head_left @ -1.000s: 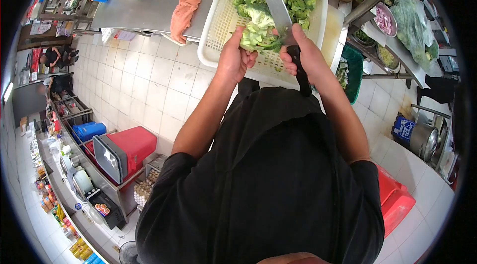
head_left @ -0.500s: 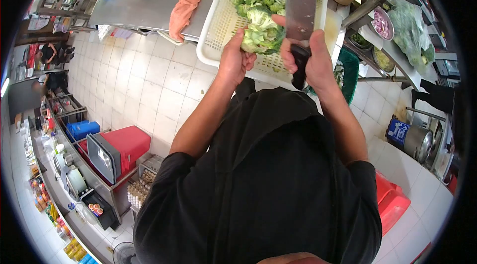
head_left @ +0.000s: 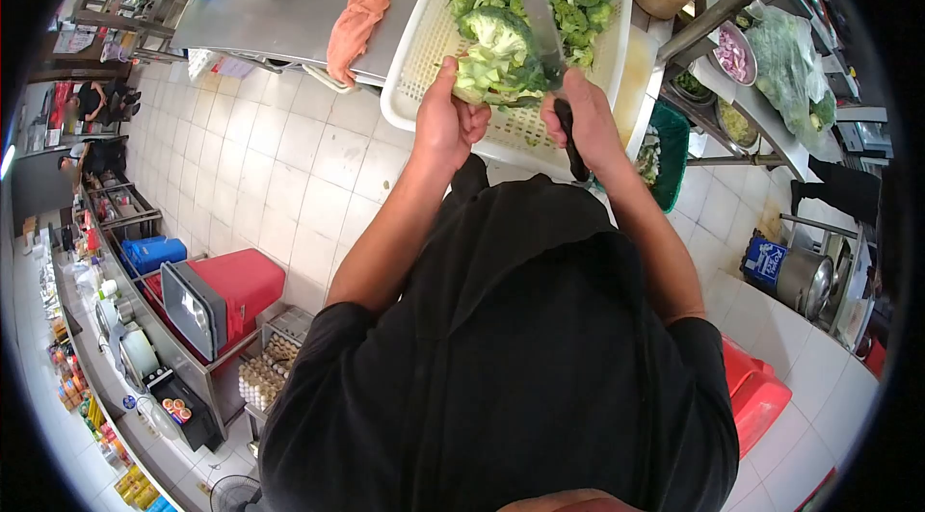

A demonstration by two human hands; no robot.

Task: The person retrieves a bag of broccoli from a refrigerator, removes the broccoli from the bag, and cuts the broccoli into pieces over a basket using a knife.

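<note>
My left hand (head_left: 449, 123) is closed round the stalk end of a partly cut broccoli head (head_left: 493, 54), holding it over the near part of a white perforated basket (head_left: 409, 93). In my right hand (head_left: 590, 127) is a large knife (head_left: 538, 11) with a black handle, its blade pointing away from me and turned nearly edge-on. The blade's lower part is beside the broccoli's right side; whether it touches cannot be made out. Cut broccoli florets (head_left: 578, 11) lie heaped in the far part of the basket.
A steel table (head_left: 308, 16) with an orange cloth (head_left: 356, 33) is at the left. A green bin (head_left: 670, 160) stands below the basket's right side. Bowls, chopped purple onion (head_left: 729, 59) and a plastic bag of greens (head_left: 785, 69) are at the right.
The knife has turned from showing its broad face to nearly edge-on, its tip swinging left. More florets show behind it. My left hand and the broccoli have shifted slightly.
</note>
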